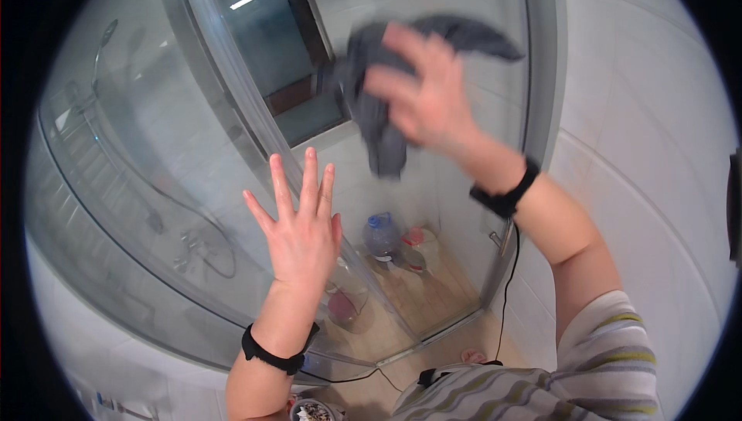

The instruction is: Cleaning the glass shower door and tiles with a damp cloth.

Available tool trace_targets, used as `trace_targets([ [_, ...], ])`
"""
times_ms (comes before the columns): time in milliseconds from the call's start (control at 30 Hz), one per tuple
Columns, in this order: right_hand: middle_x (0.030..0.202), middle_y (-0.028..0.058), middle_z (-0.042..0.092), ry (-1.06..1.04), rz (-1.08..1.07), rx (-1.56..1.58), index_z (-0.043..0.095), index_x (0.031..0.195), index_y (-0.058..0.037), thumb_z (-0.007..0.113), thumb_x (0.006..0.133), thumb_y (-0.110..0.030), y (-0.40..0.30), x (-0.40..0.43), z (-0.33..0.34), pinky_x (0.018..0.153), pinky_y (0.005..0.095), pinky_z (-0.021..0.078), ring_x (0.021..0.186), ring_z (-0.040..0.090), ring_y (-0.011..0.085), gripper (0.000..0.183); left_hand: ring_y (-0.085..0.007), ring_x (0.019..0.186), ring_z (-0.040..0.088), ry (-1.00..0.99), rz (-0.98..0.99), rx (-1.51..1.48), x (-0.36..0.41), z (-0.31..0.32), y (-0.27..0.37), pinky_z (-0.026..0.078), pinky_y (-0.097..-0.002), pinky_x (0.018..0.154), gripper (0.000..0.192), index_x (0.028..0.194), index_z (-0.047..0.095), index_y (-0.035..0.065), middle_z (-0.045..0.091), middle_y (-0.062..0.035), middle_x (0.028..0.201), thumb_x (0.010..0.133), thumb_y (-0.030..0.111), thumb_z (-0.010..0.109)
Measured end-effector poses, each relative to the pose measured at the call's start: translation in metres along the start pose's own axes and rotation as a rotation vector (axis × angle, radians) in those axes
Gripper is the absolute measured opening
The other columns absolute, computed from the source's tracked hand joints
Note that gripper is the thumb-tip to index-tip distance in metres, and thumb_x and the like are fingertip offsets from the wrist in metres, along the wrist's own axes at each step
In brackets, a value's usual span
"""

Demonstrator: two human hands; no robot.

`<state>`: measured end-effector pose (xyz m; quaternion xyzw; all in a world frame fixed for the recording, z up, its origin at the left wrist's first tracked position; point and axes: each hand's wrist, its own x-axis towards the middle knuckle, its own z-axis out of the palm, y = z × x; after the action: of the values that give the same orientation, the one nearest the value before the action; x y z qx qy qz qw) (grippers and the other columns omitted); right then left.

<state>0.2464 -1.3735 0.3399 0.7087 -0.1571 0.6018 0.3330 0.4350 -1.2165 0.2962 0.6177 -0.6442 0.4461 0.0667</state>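
A dark grey cloth (377,113) is bunched under my right hand (429,90), which is raised in front of the glass shower door (475,131). Hand and cloth are both blurred. Part of the cloth hangs below the palm and another part sticks out to the right. My left hand (304,229) is lower and to the left, its fingers spread, with nothing held; whether its palm touches the glass I cannot tell. A black band circles each wrist.
Behind the glass stand a blue-capped plastic bottle (381,238) and a red-topped container (420,247). A shower hose (168,195) hangs at the left. A black cable (507,299) runs down at the right. A container of small pieces (312,410) sits at the bottom edge.
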Motion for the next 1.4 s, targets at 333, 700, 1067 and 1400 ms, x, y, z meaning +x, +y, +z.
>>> trace_targets([
  [333, 0.142, 0.0022, 0.038, -0.581, -0.745, 0.153, 0.059, 0.112, -0.0326, 0.066, 0.074, -0.034, -0.008, -0.102, -0.027, 0.096, 0.0434, 0.0422, 0.129, 0.039, 0.0288, 0.039, -0.0399, 0.14, 0.016, 0.004, 0.012, 0.022, -0.005, -0.008, 0.003, 0.026, -0.0686, 0.1, 0.076, 0.14, 0.041, 0.0176, 0.021, -0.0033, 0.153, 0.072, 0.031, 0.072],
  [700, 0.137, 0.021, 0.035, 0.0, 0.081, -0.132, 0.048, 0.126, -0.0131, 0.054, 0.081, 0.005, 0.171, 0.09, -0.068, 0.098, 0.0399, 0.0423, 0.117, 0.047, 0.0385, 0.048, -0.0447, 0.139, 0.014, 0.038, -0.037, -0.017, 0.014, 0.005, 0.014, 0.028, -0.0728, 0.095, 0.071, 0.13, 0.051, 0.0335, 0.022, -0.0046, 0.153, 0.065, 0.013, 0.068],
  [1067, 0.134, 0.0257, 0.04, -0.046, 0.332, -0.056, 0.063, 0.106, -0.0117, 0.062, 0.068, 0.005, 0.016, -0.157, -0.027, 0.101, 0.0524, 0.034, 0.123, 0.041, 0.0417, 0.042, -0.0461, 0.139, 0.011, 0.074, -0.039, -0.042, 0.002, 0.013, 0.01, 0.02, -0.0772, 0.095, 0.075, 0.133, 0.049, 0.0332, 0.019, -0.0078, 0.153, 0.062, 0.018, 0.07],
  [1400, 0.135, 0.0026, 0.047, -0.293, -0.24, 0.093, 0.066, 0.095, -0.0305, 0.065, 0.072, -0.02, -0.028, -0.052, -0.042, 0.069, 0.0401, 0.0391, 0.123, 0.043, 0.0329, 0.025, -0.0431, 0.14, 0.012, 0.028, 0.041, -0.186, -0.021, 0.002, -0.01, 0.021, -0.0722, 0.099, 0.077, 0.143, 0.033, 0.0255, 0.015, -0.0118, 0.153, 0.076, 0.028, 0.07],
])
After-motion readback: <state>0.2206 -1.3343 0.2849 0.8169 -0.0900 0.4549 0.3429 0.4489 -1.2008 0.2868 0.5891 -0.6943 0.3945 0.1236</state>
